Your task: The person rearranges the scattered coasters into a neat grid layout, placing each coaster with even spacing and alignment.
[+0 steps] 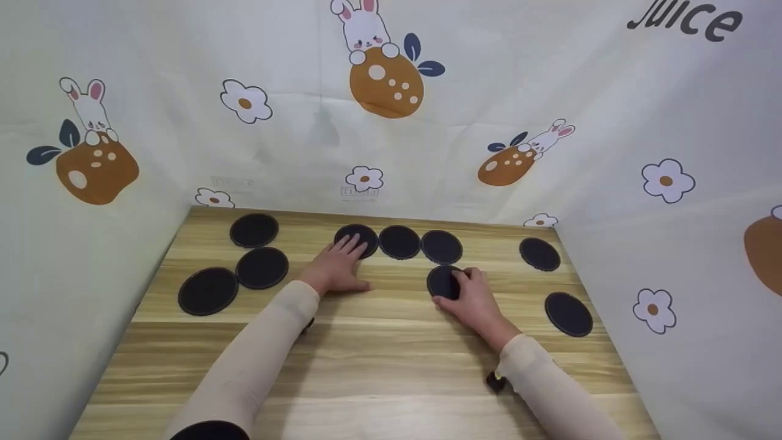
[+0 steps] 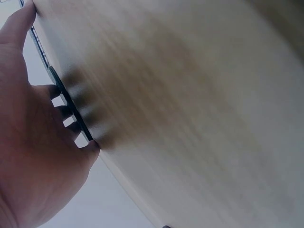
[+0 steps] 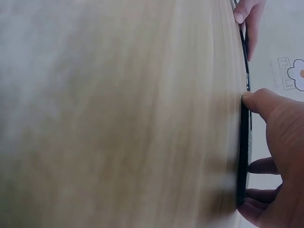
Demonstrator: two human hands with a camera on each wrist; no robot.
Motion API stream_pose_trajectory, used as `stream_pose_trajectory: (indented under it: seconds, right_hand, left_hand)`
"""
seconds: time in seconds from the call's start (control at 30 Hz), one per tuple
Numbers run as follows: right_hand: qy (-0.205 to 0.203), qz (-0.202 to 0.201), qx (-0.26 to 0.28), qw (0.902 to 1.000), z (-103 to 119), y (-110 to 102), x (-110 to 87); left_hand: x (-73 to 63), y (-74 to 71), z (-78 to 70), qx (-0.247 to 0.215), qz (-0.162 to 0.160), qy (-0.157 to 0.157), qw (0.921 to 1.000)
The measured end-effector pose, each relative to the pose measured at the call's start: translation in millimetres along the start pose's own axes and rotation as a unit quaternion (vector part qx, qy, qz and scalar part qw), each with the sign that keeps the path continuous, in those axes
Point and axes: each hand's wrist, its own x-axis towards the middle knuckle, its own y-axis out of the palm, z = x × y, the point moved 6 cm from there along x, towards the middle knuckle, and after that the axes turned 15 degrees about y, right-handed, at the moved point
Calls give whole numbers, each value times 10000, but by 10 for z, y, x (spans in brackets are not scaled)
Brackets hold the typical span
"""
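Wood-grain tabletop [image 1: 379, 366], 1 black disc [image 1: 369, 237] under splayed left hand [image 1: 335, 269], another disc [image 1: 441, 283] pinched by right hand [image 1: 478, 302].

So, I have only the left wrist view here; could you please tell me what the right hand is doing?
Observer: The right hand grips a black disc by its edges.
Operator: Thank you; where does the left hand rest, seen from above?
Observer: On the leftmost disc in a row of three.
Operator: Does anything lie farther right than the right hand?
Observer: Yes, two more discs, apart from each other.
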Motion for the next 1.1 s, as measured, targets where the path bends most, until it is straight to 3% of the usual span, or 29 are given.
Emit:
stream_pose_trajectory:
  seconds: [0.17, 0.37, 0.63, 0.83, 1.1]
  right_hand:
    - [-2, 38, -87, 10000, 22, -16, -17]
    - [-61, 14, -79, 9999, 15, -27, -12]
    - [-63, -59, 22, 10000, -106, -141, -3]
    - [133, 15, 186, 9997, -363, -366, 2]
    - [198, -81, 212, 9995, -865, -753, -37]
  left_hand:
    - [22, 30, 32, -54, -31, -24, 10000]
    - [-34, -28, -40, -40, -175, 85, 9998]
    - [-40, -38, -58, -9, -187, 94, 9998]
    - [-42, -30, -49, 17, -123, 56, 9999]
    - [-42, -43, -50, 10, -150, 26, 9999]
